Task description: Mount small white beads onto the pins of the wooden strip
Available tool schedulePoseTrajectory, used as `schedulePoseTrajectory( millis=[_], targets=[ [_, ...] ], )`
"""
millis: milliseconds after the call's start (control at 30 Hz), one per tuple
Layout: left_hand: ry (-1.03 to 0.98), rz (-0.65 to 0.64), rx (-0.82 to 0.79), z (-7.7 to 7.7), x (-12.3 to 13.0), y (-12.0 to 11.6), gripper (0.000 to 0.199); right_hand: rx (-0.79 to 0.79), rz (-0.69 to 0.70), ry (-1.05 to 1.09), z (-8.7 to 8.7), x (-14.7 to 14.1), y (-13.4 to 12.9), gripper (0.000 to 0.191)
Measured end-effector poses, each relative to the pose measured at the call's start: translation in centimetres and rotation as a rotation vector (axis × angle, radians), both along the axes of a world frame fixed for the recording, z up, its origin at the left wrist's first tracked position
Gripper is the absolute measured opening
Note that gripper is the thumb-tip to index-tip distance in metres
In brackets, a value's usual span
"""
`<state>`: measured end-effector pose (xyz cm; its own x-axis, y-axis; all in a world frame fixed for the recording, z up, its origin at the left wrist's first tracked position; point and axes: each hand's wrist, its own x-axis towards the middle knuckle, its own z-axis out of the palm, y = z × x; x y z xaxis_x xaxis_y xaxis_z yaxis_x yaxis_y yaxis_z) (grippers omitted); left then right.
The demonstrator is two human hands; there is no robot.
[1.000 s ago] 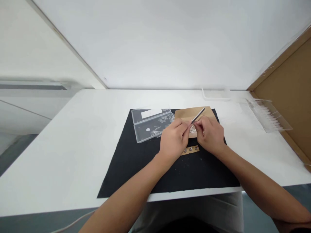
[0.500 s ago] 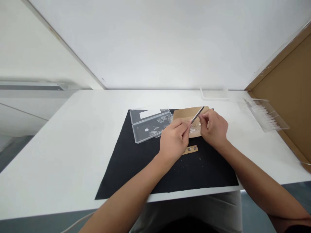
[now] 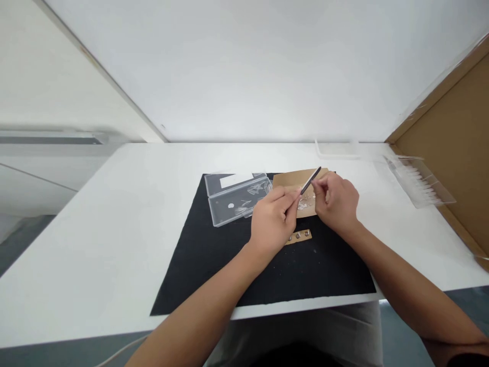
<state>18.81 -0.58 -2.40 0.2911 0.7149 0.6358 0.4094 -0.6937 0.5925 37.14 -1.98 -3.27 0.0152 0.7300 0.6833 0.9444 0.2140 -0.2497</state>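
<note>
A thin dark stick with a pale side (image 3: 311,180) slants up and to the right from the fingers of my left hand (image 3: 273,218), which pinches its lower end. My right hand (image 3: 336,200) is closed in a pinch beside the stick; whatever lies between its fingertips is too small to name. Beneath both hands a brown sheet (image 3: 292,178) bears small clear bits. Nearer to me, a tan strip with small metal pieces (image 3: 303,236) lies on the black mat (image 3: 214,260), partly covered by my left hand.
An open clear case (image 3: 225,206) with transparent slivers lies left of the brown sheet. At the right are a clear packet of white pieces (image 3: 416,181) and a cardboard box (image 3: 451,117). A clear tray (image 3: 336,155) stands at the back.
</note>
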Motion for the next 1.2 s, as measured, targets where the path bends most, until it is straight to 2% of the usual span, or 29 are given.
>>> schedulePoseTrajectory(
  millis=[133,267,367,500,633,767,867,1000,1100,1200],
  targets=[
    [0.025,-0.004,0.004,0.08,-0.08,-0.07,0.021,0.017,0.082,-0.108,0.26,-0.16,-0.09,0.029],
    [0.025,0.013,0.016,0.20,-0.06,-0.11,0.021,0.076,-0.010,-0.091,0.38,-0.23,-0.08,0.027],
    [0.037,0.001,0.004,0.22,-0.03,-0.12,0.022,0.021,0.106,-0.113,0.31,-0.28,-0.07,0.027],
    [0.059,0.034,0.010,0.20,-0.01,-0.18,0.024,0.074,0.038,-0.060,0.23,-0.36,-0.12,0.026],
    [0.053,0.015,0.014,0.14,0.00,-0.25,0.023,0.013,0.105,-0.077,0.20,-0.38,-0.18,0.025],
    [0.052,0.041,0.021,0.15,0.02,-0.34,0.022,0.057,0.042,-0.063,0.20,-0.38,-0.17,0.025],
    [0.035,0.025,0.012,0.15,0.04,-0.33,0.021,-0.005,0.127,-0.092,0.21,-0.40,-0.14,0.026],
    [0.045,0.033,0.018,0.13,0.03,-0.24,0.022,0.080,0.047,-0.047,0.20,-0.28,0.03,0.026],
    [0.043,0.023,0.007,0.13,-0.02,-0.20,0.023,-0.004,0.153,-0.066,0.17,-0.27,0.05,0.026],
    [0.035,0.024,-0.003,0.10,-0.10,-0.14,0.022,0.045,0.093,-0.042,0.18,-0.48,-0.03,0.025]
  ],
)
